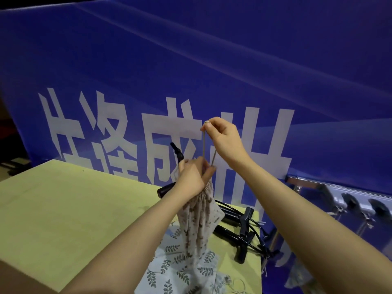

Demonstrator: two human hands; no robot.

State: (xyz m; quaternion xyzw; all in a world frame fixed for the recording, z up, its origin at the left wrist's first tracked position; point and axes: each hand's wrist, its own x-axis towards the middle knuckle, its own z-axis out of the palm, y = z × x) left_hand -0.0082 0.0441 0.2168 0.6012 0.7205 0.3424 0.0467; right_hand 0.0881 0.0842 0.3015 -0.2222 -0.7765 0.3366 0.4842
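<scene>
- Beige elastic band (203,145), thin and probably springy, at centre frame: the right grip (224,139) pinches its top, taut.
- Soft, light-looking patterned cloth (199,219): the left grip (194,177) is curled round its bunched neck above the bench (63,209), the best hold.

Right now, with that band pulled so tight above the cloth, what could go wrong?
The elastic band, stretched taut between the right hand and the left hand, could slip from the pinch and snap back onto the fingers.
The gathered brown-print fabric is bunched round the black rod only by the left hand; if that grip loosens, the gathers may fall open.
</scene>
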